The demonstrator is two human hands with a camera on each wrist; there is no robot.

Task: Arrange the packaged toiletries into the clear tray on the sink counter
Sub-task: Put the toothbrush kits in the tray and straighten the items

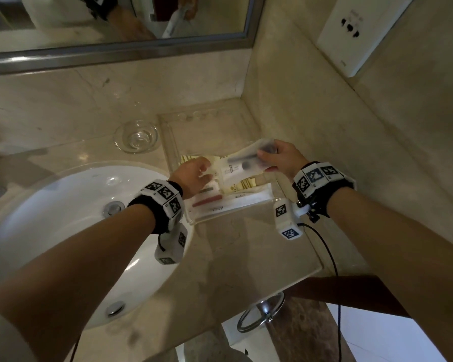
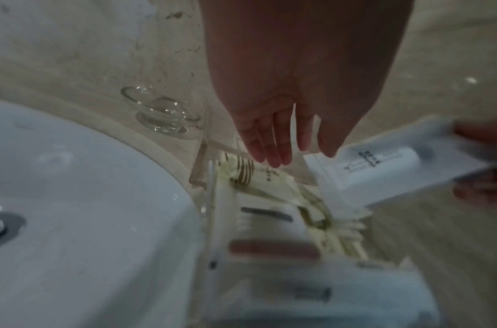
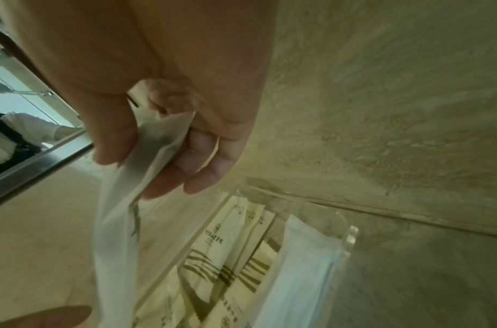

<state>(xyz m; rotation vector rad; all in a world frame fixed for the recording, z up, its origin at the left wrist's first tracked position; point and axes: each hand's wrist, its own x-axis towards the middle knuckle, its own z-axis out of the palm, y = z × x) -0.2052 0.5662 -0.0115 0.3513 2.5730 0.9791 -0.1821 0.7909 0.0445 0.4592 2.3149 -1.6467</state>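
Tray on counter holds packets. Right hand pinches white packet above tray. Left hand flat, fingers straight, touching packets.

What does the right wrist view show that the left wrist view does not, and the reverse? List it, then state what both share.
Only the right wrist view: the right hand pinching the white packet between thumb and fingers, and the mirror frame.

Only the left wrist view: the left hand with straight fingers over the tray, the glass dish, and the sink basin.

Both: the clear tray holding cream sachets, and the white packet.
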